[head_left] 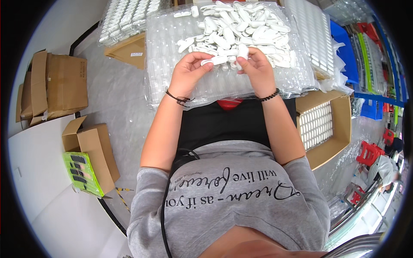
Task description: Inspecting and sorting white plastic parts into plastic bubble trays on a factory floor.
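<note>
Left hand [189, 71] and right hand [257, 69] pinch 1 white plastic piece [217, 60], long axis left-right.

White plastic pieces [241, 32] heap on a clear dimpled tray [172, 47]; brown cardboard boxes [60, 84]; grey lettered shirt [232, 193].

1. The small white oblong plastic pieces [245, 30], heaped at the upper middle of the frame, look smooth and slightly glossy.
2. The clear moulded plastic blister tray [172, 47] beneath them is shiny and catches the light.
3. The brown corrugated cardboard boxes [56, 86] at the left are matt and rough-edged.
4. The grey knitted cloth shirt [241, 202] at the lower middle looks soft and matt.
5. The blue plastic bins [344, 51] at the upper right have a smooth, dull sheen.
</note>
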`<act>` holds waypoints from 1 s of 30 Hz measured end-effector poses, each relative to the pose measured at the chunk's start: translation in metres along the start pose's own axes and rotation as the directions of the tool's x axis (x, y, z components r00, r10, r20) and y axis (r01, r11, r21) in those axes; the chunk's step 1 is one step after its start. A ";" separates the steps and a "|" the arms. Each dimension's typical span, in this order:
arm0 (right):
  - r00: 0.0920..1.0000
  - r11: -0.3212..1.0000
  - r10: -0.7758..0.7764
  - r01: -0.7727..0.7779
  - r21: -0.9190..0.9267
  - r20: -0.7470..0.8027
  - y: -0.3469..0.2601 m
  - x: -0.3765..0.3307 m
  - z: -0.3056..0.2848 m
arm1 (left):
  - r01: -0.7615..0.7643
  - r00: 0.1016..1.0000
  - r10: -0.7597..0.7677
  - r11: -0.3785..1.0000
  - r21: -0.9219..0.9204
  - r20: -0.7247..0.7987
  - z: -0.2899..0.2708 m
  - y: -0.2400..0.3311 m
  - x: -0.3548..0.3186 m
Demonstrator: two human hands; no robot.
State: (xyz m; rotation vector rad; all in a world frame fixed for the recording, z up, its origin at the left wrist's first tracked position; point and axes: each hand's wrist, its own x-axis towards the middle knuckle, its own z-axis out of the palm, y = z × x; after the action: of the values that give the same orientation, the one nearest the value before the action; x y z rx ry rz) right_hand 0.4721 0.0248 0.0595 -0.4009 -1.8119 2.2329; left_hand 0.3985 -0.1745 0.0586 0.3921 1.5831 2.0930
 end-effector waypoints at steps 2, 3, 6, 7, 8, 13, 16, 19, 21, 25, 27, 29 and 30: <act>0.992 0.994 0.097 -0.100 0.039 0.078 0.003 -0.003 0.010 | -0.027 1.000 0.028 0.995 -0.099 0.009 -0.002 -0.002 -0.001; 0.992 0.994 0.103 -0.106 0.037 0.078 0.005 -0.003 0.011 | 0.016 1.000 -0.015 0.996 -0.093 0.014 -0.004 -0.002 -0.001; 0.991 0.912 -0.005 0.060 -0.405 0.137 0.011 -0.004 0.015 | 0.099 0.995 -0.098 0.991 -0.086 0.010 -0.007 -0.002 -0.003; 0.982 0.946 -0.025 0.084 -0.315 0.187 0.011 -0.005 0.017 | 0.139 0.990 -0.139 0.987 -0.084 0.004 -0.008 -0.002 -0.003; 0.971 0.970 -0.049 0.102 -0.222 0.233 0.011 -0.006 0.019 | 0.141 0.990 -0.141 0.986 -0.087 0.003 -0.007 -0.001 -0.002; 0.969 0.987 -0.106 0.130 -0.092 0.224 0.019 -0.007 0.029 | 0.004 1.000 -0.005 0.997 0.073 0.017 -0.012 -0.016 0.003; 0.964 0.996 -0.074 0.085 -0.031 0.257 0.018 -0.007 0.024 | 0.039 0.999 -0.041 0.996 0.086 0.025 -0.007 -0.015 0.003; 0.955 0.987 -0.111 0.139 -0.082 0.276 0.022 -0.007 0.026 | 0.038 0.997 -0.046 0.993 0.109 0.065 -0.002 -0.015 0.004; 0.970 0.988 -0.090 0.115 -0.099 0.227 0.025 -0.007 0.027 | 0.053 0.997 -0.060 0.984 0.168 0.041 0.000 -0.017 0.004; 0.990 0.998 0.062 -0.063 0.001 0.128 0.030 -0.008 0.026 | 0.121 0.992 -0.116 0.988 0.093 -0.056 0.006 -0.016 0.001; 0.989 0.997 0.048 -0.055 0.051 0.137 0.035 -0.006 0.025 | 0.107 0.993 -0.103 0.991 0.083 -0.051 0.006 -0.016 0.001; 0.993 1.000 -0.011 0.010 0.012 0.121 0.039 -0.005 0.025 | 0.093 0.995 -0.090 0.993 0.072 -0.048 0.003 -0.019 0.002; 0.992 1.000 -0.009 0.008 0.012 0.123 0.040 -0.005 0.025 | 0.042 0.999 -0.040 0.993 0.110 -0.021 0.001 -0.023 0.003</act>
State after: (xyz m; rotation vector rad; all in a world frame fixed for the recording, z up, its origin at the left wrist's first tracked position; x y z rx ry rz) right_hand 0.4677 -0.0076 0.0258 -0.2582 -1.8550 2.3076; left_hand 0.4006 -0.1671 0.0365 0.3761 1.7084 1.9900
